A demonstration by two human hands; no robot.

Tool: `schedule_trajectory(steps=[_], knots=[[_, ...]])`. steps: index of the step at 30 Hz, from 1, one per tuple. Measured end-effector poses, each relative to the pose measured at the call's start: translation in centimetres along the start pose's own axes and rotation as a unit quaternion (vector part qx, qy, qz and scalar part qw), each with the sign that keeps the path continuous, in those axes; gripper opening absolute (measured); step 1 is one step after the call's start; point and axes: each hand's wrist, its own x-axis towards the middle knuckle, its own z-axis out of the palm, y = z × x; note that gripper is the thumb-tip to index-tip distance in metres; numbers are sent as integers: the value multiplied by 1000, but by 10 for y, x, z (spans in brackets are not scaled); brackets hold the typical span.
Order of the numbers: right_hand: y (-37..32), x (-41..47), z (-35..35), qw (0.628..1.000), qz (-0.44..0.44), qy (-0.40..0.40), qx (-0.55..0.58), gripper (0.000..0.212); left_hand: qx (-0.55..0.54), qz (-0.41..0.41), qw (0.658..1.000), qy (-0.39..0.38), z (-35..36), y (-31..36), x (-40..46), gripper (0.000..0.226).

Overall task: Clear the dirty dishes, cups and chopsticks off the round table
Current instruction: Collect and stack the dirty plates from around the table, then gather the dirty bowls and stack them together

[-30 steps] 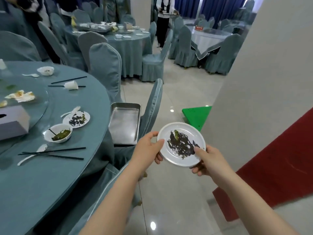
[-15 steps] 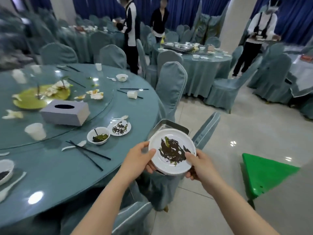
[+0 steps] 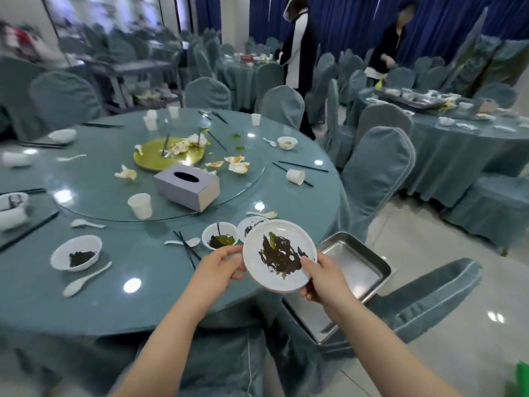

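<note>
You hold a dirty white plate (image 3: 279, 255) between both hands, just off the near right edge of the surface: your left hand (image 3: 219, 266) pinches its left rim with the thumb on top, and your right hand (image 3: 322, 277) grips the lower right rim, thumb resting on the plate's face. The plate tilts a little toward you, dark leafy scraps stuck to its middle. The relation that matters for the next move, as I judge it, is that the metal tray (image 3: 352, 270) lies directly to the right of and below the plate, resting on a chair seat just beside the surface's edge, so your right hand is the nearer one to set the plate down there. Just behind the plate, near the surface's near right edge, a small bowl (image 3: 219, 235) with green scraps stands touching or nearly touching another dirty plate (image 3: 249, 226), which your plate partly hides. A pair of black chopsticks (image 3: 186, 247) lies left of the bowl, its long axis running from you toward the centre, crossing a white spoon (image 3: 183, 242). Further left sits a second bowl (image 3: 76, 252) with its own spoon. On the glass turntable beyond, a paper cup (image 3: 140, 206) stands near a grey tissue box (image 3: 187, 187). Most of the clearing looks still ahead of you.
</note>
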Motion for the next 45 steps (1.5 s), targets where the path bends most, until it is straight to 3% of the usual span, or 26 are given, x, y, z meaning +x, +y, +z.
schedule_trajectory(steps=[11, 20, 26, 32, 35, 38, 41, 45], knots=[[14, 128, 23, 995, 84, 49, -15, 14, -67, -58, 992, 93, -49, -22, 64, 21], [27, 242, 50, 987, 147, 18, -65, 16, -88, -137, 968, 191, -42, -39, 108, 23], [31, 286, 53, 986, 119, -12, -114, 16, -71, -198, 957, 200, -16, -67, 134, 27], [40, 307, 59, 977, 67, -77, -184, 22, 67, -250, 945, 198, 0, -95, 162, 45], [39, 312, 56, 959, 14, -100, -265, 24, 121, -273, 933, 203, 0, -100, 176, 49], [42, 318, 47, 917, -29, -128, -376, 21, 161, -289, 924, 190, 3, -107, 192, 47], [43, 322, 36, 887, -53, -162, -430, 22, 128, -296, 924, 204, 7, -110, 207, 37], [41, 323, 29, 883, -68, -168, -433, 24, 57, -301, 921, 243, 13, -115, 218, 29]])
